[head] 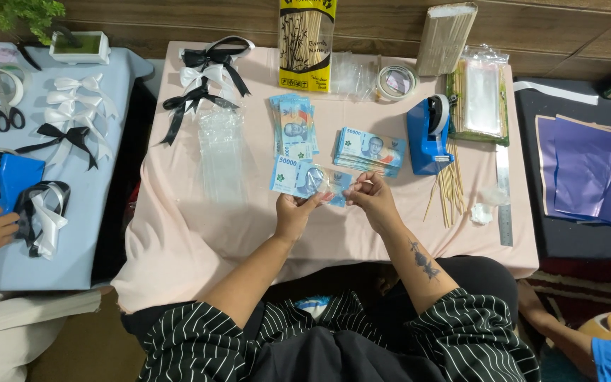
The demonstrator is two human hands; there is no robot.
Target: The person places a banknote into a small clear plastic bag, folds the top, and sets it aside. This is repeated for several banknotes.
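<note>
Two stacks of blue banknotes (295, 127) lie at the centre of the frame. Two blue tape dispensers (427, 134) show, one right of centre, one at the left edge. One pair of scissors (8, 117) lies upper left. One metal ruler (505, 205) lies right.

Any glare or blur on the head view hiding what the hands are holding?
Head view: even, soft light, sharp across the table; slight glare on the clear sleeve over the blue banknote held by left hand and right hand; faint shadows; edges bow a little.
</note>
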